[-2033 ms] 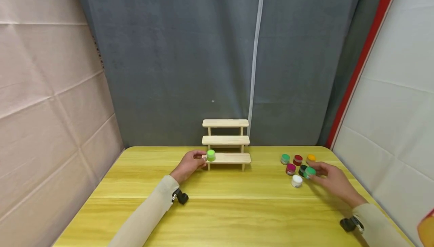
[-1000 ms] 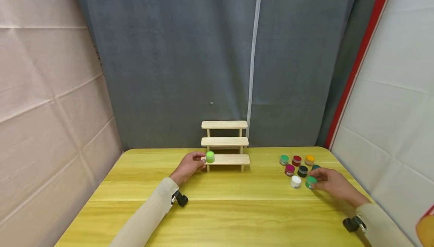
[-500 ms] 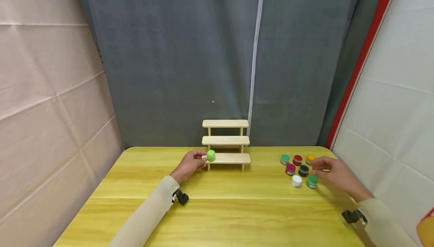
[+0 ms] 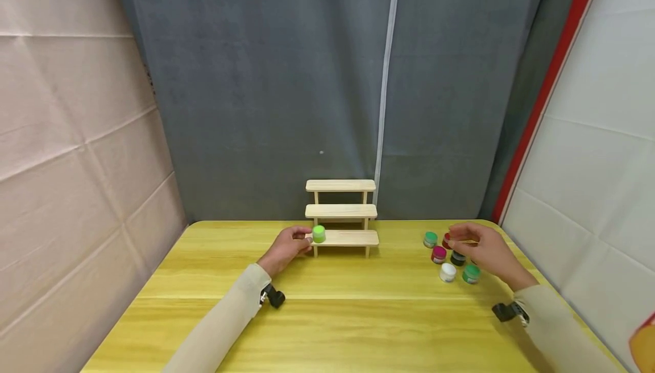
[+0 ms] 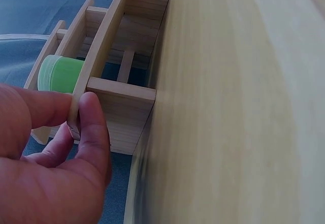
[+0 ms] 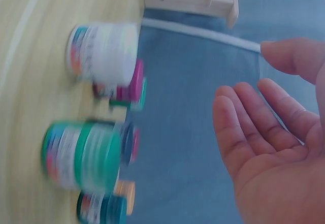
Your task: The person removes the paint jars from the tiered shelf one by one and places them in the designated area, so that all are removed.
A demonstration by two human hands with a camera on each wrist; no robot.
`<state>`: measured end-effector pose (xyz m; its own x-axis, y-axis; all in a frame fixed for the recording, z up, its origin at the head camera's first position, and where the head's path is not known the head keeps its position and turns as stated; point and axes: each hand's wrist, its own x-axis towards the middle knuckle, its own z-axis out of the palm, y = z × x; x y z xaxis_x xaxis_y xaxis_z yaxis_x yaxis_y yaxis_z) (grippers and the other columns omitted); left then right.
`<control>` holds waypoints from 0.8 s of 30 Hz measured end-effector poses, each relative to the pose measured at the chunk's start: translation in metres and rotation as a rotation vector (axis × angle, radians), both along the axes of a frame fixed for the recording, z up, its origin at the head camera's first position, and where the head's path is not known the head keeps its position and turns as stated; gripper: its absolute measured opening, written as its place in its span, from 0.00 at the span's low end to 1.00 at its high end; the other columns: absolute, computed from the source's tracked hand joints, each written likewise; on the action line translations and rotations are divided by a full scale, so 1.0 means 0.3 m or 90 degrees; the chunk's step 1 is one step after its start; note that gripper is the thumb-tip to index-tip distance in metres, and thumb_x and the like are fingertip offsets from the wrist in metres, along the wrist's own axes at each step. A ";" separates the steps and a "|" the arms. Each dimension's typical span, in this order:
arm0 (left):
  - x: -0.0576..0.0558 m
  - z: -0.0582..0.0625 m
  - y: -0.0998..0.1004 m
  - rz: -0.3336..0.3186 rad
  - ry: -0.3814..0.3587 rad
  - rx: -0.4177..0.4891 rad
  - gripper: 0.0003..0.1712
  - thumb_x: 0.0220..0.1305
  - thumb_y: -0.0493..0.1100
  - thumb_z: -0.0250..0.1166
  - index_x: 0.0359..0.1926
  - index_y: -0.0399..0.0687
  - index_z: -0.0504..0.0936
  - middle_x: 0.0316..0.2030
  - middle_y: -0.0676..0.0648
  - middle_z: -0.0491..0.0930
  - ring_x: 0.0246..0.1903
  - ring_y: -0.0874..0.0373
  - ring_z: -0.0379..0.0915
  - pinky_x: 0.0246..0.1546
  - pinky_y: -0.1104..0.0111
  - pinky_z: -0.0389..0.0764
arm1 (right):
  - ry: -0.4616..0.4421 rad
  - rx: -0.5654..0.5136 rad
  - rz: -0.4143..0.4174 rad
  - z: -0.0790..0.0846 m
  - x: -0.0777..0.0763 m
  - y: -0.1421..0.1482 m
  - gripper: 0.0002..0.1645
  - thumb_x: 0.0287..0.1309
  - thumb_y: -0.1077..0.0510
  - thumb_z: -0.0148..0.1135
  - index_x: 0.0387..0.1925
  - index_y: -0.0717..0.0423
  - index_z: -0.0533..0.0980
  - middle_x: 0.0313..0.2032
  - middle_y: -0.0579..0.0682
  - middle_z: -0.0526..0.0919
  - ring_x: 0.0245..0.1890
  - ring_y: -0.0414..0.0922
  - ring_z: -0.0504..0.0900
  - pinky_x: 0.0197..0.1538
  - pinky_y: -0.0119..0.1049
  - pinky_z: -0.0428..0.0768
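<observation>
In the head view my left hand [image 4: 286, 248] pinches the left end of the lowest board of a three-step wooden stand [image 4: 348, 238]. The left wrist view shows thumb and fingers on both faces of that board, beside a light green jar [image 5: 63, 74] standing on it. My right hand [image 4: 483, 251], holding nothing, is over the small paint jars at the right, fingers apart from them. Among these are a white jar [image 6: 101, 54], a green jar [image 6: 84, 155] and a magenta jar [image 4: 438, 254]. The hand partly covers a dark red jar [image 4: 447, 241] and a black jar [image 4: 457, 258].
Another green-lidded jar [image 4: 430, 239] stands at the back left of the group. In the right wrist view a teal jar [image 6: 101, 209] and an orange jar [image 6: 125, 196] show low down. Behind the yellow wooden table [image 4: 327, 316] hangs a grey curtain [image 4: 256, 106].
My right hand set a green jar down at the front right of the group, let go, then moved back and left above the jars. The left hand has stayed at the stand.
</observation>
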<state>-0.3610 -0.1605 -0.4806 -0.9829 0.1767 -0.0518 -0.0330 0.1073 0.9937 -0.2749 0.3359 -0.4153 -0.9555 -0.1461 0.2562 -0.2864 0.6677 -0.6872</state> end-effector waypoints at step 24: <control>0.016 0.013 0.019 -0.005 0.006 -0.003 0.19 0.73 0.31 0.64 0.62 0.34 0.78 0.50 0.39 0.78 0.44 0.53 0.82 0.49 0.66 0.89 | 0.058 -0.053 0.070 0.004 -0.112 -0.345 0.18 0.70 0.58 0.69 0.59 0.55 0.81 0.53 0.58 0.88 0.52 0.53 0.87 0.52 0.40 0.90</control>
